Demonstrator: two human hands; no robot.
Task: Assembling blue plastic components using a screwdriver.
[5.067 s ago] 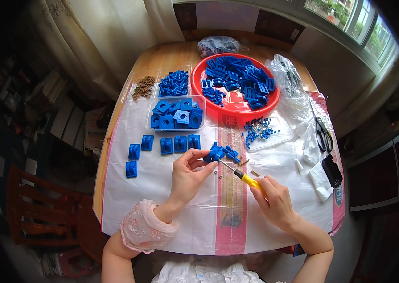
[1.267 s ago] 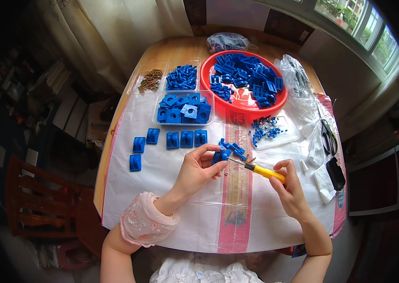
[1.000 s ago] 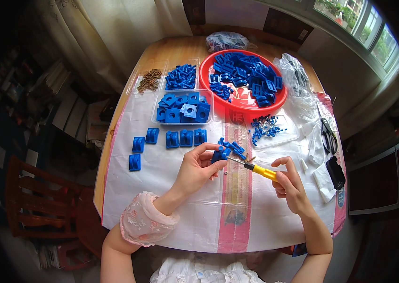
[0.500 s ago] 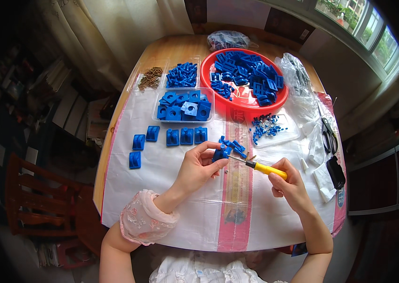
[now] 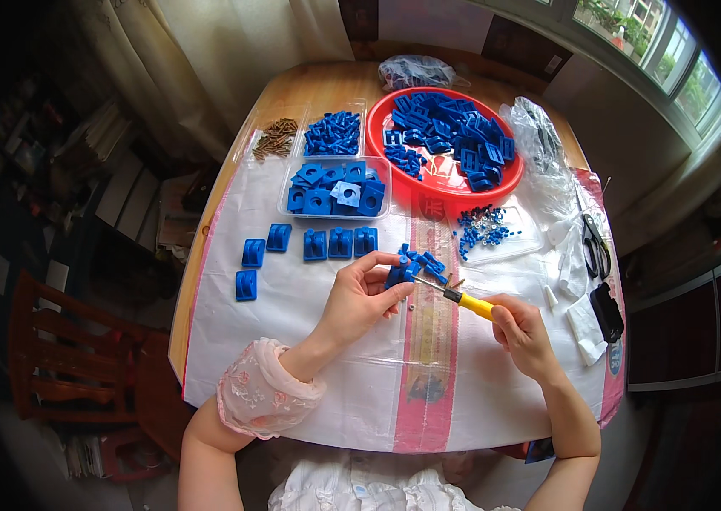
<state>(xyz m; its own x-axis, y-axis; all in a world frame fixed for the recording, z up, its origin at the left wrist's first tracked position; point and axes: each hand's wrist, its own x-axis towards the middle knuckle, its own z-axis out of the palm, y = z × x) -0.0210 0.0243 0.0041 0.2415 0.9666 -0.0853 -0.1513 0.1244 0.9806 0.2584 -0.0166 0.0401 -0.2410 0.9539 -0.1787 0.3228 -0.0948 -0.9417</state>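
Left hand curls, its grip clamped on a blue plastic part; right hand fists around the yellow-handled screwdriver, tip at the part.

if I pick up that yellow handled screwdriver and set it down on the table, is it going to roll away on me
Probably a little. The screwdriver, held in the right hand, has a slim, round-looking yellow handle, so it may roll. The white woven sheet under it looks flat but slightly wrinkled, which should slow it. It looks stiff and light for its size, easy to lift.

Wooden chair left, bright window top right.
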